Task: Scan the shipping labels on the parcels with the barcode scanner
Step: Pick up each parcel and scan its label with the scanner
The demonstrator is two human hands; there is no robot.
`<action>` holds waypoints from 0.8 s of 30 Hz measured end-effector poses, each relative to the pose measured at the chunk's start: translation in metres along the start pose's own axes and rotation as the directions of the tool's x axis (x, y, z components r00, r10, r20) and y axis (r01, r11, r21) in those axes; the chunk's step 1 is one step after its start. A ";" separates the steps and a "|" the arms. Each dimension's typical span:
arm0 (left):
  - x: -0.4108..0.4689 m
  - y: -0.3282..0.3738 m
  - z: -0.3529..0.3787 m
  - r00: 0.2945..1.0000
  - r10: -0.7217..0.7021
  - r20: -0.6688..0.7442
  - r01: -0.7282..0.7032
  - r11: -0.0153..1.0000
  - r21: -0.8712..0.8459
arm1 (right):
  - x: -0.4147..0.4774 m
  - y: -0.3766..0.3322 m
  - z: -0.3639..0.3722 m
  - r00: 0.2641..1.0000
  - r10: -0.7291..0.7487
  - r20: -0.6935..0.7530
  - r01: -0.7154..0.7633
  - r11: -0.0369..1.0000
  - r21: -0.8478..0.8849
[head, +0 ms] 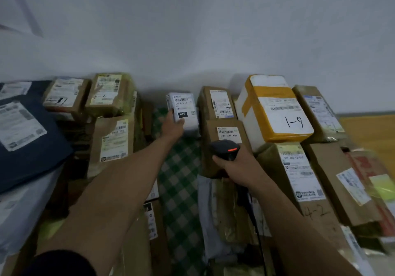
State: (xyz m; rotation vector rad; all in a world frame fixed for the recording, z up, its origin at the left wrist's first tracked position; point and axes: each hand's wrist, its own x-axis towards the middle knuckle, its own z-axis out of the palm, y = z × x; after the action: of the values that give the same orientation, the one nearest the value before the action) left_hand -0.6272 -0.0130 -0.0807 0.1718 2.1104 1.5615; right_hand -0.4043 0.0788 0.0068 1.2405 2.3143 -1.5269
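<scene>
The left hand (172,123) grips a small white parcel (184,113) at the far end of the checked cloth (181,179), label up, ahead-left of the scanner (225,150) clasped in the right hand (237,168).

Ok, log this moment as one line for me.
left hand: grips small white parcel, label facing camera | right hand: holds barcode scanner | phase: lining up scan
</scene>
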 end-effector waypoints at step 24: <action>-0.060 -0.026 -0.009 0.954 0.290 0.081 -0.298 0.872 0.389 | -0.026 -0.022 0.002 0.997 -0.025 0.071 0.032 0.995 -0.092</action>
State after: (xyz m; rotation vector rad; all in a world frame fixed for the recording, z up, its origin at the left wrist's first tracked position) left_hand -0.5743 -0.0530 -0.0840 0.6770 2.4536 1.2507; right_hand -0.4026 0.0590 0.0343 1.1184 2.3392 -1.4295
